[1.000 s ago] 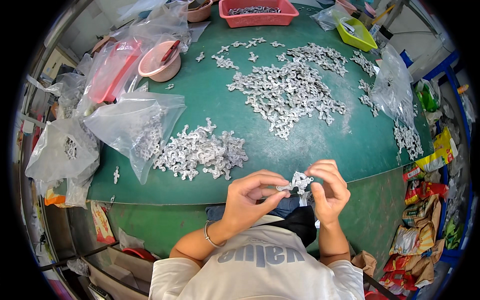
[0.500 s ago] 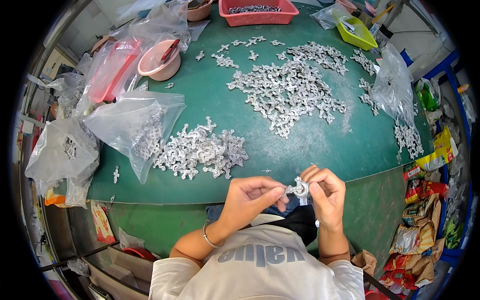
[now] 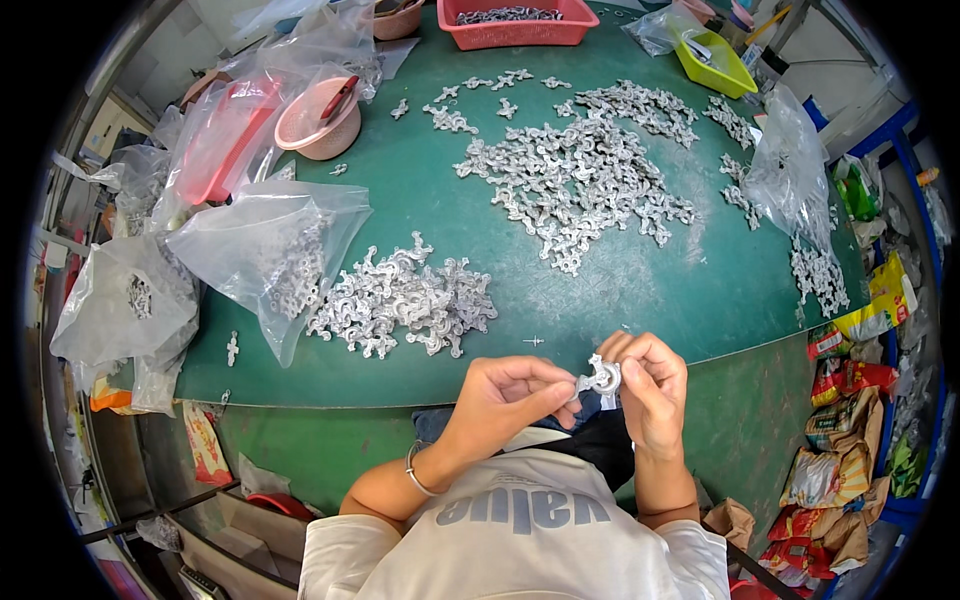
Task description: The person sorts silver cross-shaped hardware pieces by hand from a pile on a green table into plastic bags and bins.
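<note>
Both hands meet just past the near edge of the green desk (image 3: 420,230), close to the body. The fingers of the left hand (image 3: 505,400) are curled in, and the thumb and first finger pinch one side of a small silver metal piece (image 3: 601,377). The right hand (image 3: 652,392) pinches the other side, with its fingers bent tight around it. So the piece sits between the two hands, held up in the air and not lying on the desk.

A second ago the hands were in almost the same place, with the piece a bit more to the right hand's side. Now the left fingers have come closer over it, so the hands seem to be turning or pressing the piece, and that work looks to be still going on.

Out on the desk, a small pile of silver pieces (image 3: 410,300) lies near the near edge, spilling from a clear bag (image 3: 265,245). A bigger pile (image 3: 580,175) is spread over the middle. A pink bowl (image 3: 318,118) sits toward the far left, a red basket (image 3: 520,22) is at the far edge, and a yellow-green tray (image 3: 715,62) is at the far right corner.

The piece is tiny, and fingers cover most of it, so its shape is hard to make out. I cannot tell if it is one piece or two. The basket is cut off at the top.
</note>
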Motion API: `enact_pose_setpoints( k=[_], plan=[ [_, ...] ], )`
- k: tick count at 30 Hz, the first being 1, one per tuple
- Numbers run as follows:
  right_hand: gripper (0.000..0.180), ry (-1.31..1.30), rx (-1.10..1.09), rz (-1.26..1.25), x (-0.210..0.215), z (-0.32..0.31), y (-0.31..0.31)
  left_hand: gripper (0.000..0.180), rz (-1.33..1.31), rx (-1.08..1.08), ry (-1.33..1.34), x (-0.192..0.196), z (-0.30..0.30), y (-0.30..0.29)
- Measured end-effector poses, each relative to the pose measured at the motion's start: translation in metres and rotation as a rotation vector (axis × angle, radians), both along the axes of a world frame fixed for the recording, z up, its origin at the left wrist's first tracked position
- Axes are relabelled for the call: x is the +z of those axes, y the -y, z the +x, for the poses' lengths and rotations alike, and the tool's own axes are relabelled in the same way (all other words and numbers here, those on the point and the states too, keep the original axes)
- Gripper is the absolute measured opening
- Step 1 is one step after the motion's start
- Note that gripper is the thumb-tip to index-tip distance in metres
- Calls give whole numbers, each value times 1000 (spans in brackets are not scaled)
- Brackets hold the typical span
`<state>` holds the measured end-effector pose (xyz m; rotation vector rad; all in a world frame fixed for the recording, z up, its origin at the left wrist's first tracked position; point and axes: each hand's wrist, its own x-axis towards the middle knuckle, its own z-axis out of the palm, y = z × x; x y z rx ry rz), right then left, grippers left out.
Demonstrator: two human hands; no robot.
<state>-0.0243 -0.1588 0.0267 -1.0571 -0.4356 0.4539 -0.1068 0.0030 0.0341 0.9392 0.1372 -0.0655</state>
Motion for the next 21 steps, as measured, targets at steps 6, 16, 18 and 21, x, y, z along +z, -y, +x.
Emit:
enact_pose_setpoints(
  k=[6,16,18,21],
  plan=[
    [13,4,-10,-4,4,1,0,6,-17,-19,-57,4,-2,7],
    [16,-51,38,49,10,4,-3,15,-25,-116,-71,7,-7,15],
    [16,-33,48,52,9,5,-3,16,-29,-121,-66,7,-7,16],
    [16,-32,60,54,9,6,-2,16,-20,-133,-65,5,-7,17]
  ],
)
